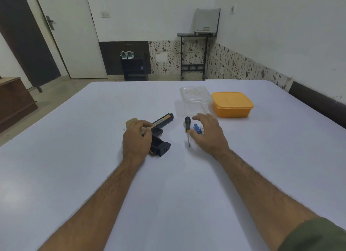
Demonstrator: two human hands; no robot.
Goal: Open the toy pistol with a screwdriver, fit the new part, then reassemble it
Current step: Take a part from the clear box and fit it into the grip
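Loads of bare table (93,175) on the near side.
Left hand (135,138) grips the toy pistol (161,132); right hand (207,132), fingers spread, hovers by the screwdriver (187,125).

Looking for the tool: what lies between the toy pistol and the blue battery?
The screwdriver lies between the toy pistol and blue battery, seen from the head camera.

Our left hand (135,138) covers the middle and rear of the toy pistol (162,133), so we cannot tell how our fingers meet it. Our right hand (207,133) hides part of the blue cylinder (196,128) and the small white piece (201,129) beside it. The clear container (194,99) holds something too faint to tell.
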